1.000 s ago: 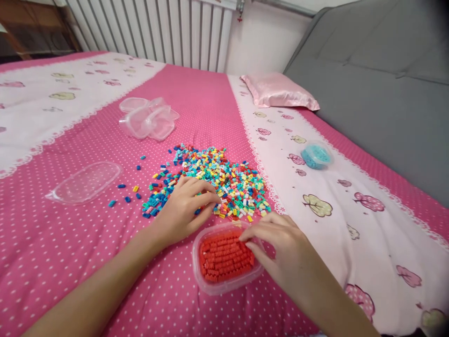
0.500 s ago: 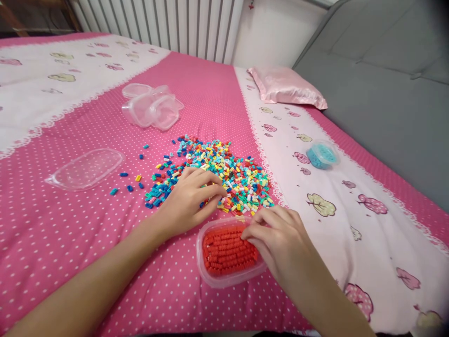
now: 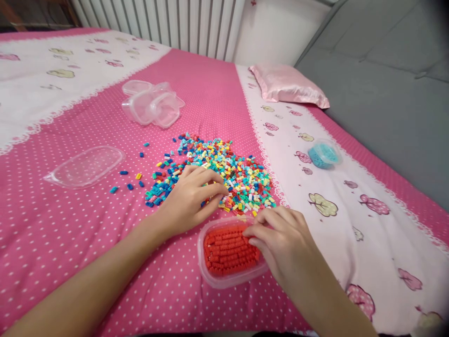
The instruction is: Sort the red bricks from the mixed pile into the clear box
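My left hand (image 3: 194,196) rests at the near edge of a heap of small coloured toy bricks (image 3: 242,173), fingers loosely bent and thumb apart from them. No brick shows clearly in it. Closer to me stands a clear plastic container (image 3: 224,282) with red bricks (image 3: 229,252) packed in tidy rows. Over its right side is my right hand (image 3: 280,234), thumb and forefinger pinched together at the far right end of the rows. A red brick seems to be at these fingertips, largely covered by them.
A clear lid (image 3: 86,166) lies left of the heap, with a few stray bricks (image 3: 130,186) nearby. Nested empty containers (image 3: 150,107) sit farther back. To the right is a container of light blue bricks (image 3: 323,155). A pink pillow (image 3: 289,84) lies by the grey headboard (image 3: 382,79).
The view has shifted very slightly. Both hands stay nearly in place, my right fingertips still at the right end of the red rows.
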`<state>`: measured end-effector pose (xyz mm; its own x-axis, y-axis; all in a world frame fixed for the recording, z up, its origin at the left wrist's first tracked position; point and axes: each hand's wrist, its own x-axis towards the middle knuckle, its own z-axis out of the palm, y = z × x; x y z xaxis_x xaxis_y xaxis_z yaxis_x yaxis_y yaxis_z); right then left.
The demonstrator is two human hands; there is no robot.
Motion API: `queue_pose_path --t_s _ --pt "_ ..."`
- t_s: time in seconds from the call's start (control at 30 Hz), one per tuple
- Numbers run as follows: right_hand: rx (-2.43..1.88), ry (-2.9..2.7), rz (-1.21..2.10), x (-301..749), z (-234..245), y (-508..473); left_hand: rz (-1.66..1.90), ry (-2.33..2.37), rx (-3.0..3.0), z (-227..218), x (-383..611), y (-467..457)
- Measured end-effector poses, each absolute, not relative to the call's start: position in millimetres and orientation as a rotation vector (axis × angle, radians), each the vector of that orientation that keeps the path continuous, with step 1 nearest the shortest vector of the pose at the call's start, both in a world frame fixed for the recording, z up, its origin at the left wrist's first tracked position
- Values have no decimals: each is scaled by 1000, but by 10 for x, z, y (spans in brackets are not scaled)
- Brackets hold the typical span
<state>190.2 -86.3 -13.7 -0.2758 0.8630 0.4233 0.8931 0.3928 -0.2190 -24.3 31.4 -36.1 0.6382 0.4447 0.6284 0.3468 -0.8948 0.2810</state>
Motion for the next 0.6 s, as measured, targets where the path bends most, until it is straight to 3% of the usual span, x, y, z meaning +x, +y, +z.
queue_pose_path --t_s 0.6 --pt "-1589 -2292 -54 1877 -84 -875 1101 651 2716 -359 -244 316"
